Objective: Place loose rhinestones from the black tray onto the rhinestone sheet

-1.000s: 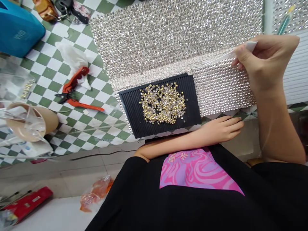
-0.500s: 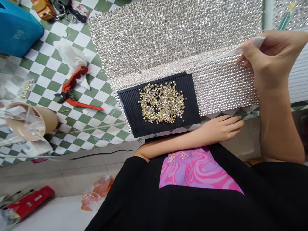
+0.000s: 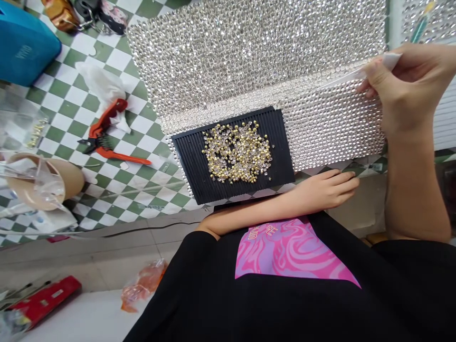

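My right hand [image 3: 399, 88] is closed in a pinch on a thin white strip [image 3: 392, 60], whose loose end sticks up past the thumb. From the fingers, the strip runs left along a pale band across a large sheet of clear rhinestones [image 3: 256, 52]. The hand is over the sheet's right part. My left hand [image 3: 333, 189] rests palm down by the table's front edge, fingers stretched out and holding nothing. Left of it, a black ridged tray [image 3: 190, 161] lies on the sheet, with a heap of loose gold-backed rhinestones [image 3: 237, 154] on it.
Red-handled pruning shears [image 3: 103, 137] and a crumpled white tissue [image 3: 101, 83] lie on the green-checked tablecloth [image 3: 138, 114]. A beige tub [image 3: 71, 178] with plastic bags stands at left, a blue box [image 3: 28, 47] behind it. At upper right there is a teal pen [image 3: 420, 28].
My right hand has shifted slightly to the right, drawing the white strip with it. My left hand has stayed in place, and the view has shifted a little.
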The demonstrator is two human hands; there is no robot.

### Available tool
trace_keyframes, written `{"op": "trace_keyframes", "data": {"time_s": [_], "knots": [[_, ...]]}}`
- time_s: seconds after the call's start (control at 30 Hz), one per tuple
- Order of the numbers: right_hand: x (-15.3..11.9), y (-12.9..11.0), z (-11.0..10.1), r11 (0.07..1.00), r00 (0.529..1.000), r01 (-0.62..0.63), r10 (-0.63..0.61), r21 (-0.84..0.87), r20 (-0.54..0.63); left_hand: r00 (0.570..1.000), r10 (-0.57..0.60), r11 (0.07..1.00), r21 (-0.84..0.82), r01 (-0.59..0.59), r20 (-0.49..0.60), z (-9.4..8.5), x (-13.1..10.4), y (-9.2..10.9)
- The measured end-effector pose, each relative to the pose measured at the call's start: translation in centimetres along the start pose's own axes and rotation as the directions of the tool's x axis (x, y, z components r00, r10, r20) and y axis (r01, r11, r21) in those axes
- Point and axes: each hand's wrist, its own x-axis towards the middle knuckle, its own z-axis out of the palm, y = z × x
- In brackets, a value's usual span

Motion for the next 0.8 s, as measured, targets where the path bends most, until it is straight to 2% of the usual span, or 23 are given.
{"op": "trace_keyframes", "data": {"time_s": [0.17, 0.3, 0.5, 0.77, 0.8], "knots": [[0.0, 0.2, -0.1, 1.000, 1.000, -0.017, 0.017, 0.000, -0.019, 0.999, 0.015, 1.000, 0.021, -0.016, 0.045, -0.2, 0.0, 0.0], [0.1, 0.2, -0.1, 0.999, 0.998, -0.001, 0.003, 0.032, -0.063, 1.000, 0.012, 1.000, 0.024, -0.012, 0.022, -0.1, 0.0, 0.0], [-0.2, 0.6, -0.8, 0.999, 0.998, -0.029, 0.027, -0.035, -0.056, 0.999, 0.019, 1.000, 0.018, -0.020, 0.045, -0.2, 0.0, 0.0], [0.0, 1.5, -1.1, 0.996, 0.993, 0.081, -0.079, 0.030, -0.084, 1.000, -0.007, 1.000, 0.005, 0.006, 0.018, -0.1, 0.1, 0.0], [0.1, 1.6, -1.2, 0.997, 0.995, 0.064, -0.061, 0.033, -0.080, 1.000, -0.002, 1.000, 0.008, 0.002, 0.021, 0.0, 0.1, 0.0]]}}
